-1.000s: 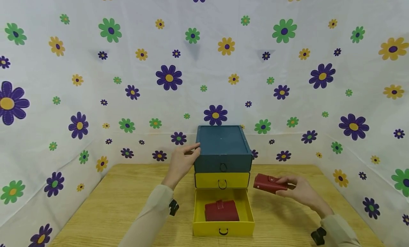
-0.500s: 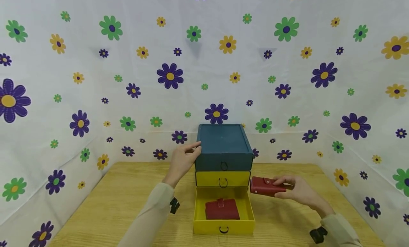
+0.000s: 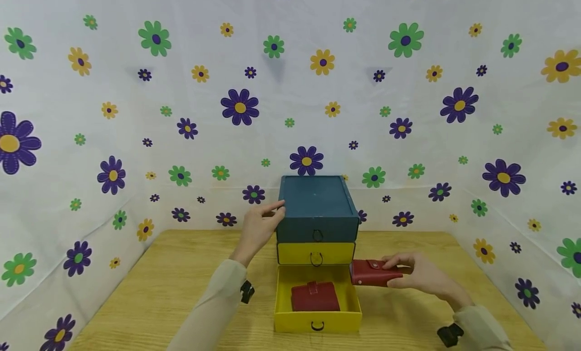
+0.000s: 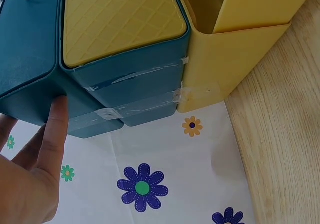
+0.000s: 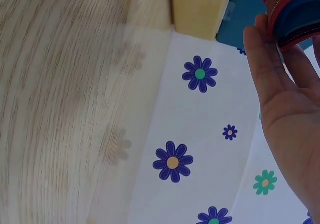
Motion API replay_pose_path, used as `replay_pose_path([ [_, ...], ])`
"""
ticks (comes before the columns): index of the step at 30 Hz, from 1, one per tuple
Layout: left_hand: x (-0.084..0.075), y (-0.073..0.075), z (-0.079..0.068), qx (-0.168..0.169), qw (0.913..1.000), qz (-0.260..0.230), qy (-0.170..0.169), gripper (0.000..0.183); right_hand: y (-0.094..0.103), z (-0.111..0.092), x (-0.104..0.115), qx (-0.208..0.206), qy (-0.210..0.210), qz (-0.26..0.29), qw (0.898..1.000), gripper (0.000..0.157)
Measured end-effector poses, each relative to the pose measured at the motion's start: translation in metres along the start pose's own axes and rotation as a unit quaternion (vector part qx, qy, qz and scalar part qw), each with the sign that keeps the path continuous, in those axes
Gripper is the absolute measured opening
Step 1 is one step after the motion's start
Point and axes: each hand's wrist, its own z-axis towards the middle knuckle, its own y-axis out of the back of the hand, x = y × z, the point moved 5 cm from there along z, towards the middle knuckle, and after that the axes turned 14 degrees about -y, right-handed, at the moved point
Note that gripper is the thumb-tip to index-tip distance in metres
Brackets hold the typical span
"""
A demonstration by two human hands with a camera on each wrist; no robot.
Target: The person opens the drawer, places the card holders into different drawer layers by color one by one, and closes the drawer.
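My right hand (image 3: 424,275) pinches a red wallet (image 3: 368,273) with a snap strap, held level just above the right wall of the pulled-out bottom yellow drawer (image 3: 290,322). In the right wrist view the fingers reach to the wallet (image 5: 286,18), whose folded end faces the camera. A second red wallet (image 3: 315,297) with a strap lies inside that drawer. My left hand (image 3: 260,230) touches the left side of the blue top unit (image 3: 317,197); in the left wrist view, a straight finger (image 4: 55,126) presses on its side.
The stacked drawer set has a middle yellow drawer (image 3: 292,253), pushed in, with a ring pull. It stands on a wooden table (image 3: 199,280) before a white flowered cloth (image 3: 204,159) that also covers both sides. Clear tape (image 4: 135,108) joins the units.
My right hand has carried the red wallet left and slightly down, closer to the bottom drawer. My left hand keeps its place on the blue unit. The view has shifted slightly.
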Motion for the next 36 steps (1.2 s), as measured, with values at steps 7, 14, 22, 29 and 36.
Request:
replay_pose_path([
  [7,-0.001,0.001,0.0,0.002,1.0,-0.003,0.003,0.035,-0.012,0.005,0.006,0.011,0.011,-0.005,1.0,0.029],
  [14,-0.001,0.0,-0.001,-0.002,1.0,0.001,0.0,0.035,-0.025,0.012,0.008,0.025,0.028,0.006,0.999,0.028],
  [22,-0.001,0.0,0.0,-0.004,1.0,0.004,-0.002,0.035,-0.037,0.017,0.014,0.004,0.03,-0.011,0.999,0.026],
  [29,0.0,0.0,-0.001,-0.001,1.0,0.003,0.0,0.035,-0.052,0.021,0.029,-0.008,0.034,-0.037,0.999,0.025],
  [36,0.0,-0.001,-0.001,-0.001,1.0,0.0,0.001,0.034,-0.07,0.028,0.039,-0.037,0.045,-0.065,0.996,0.024],
])
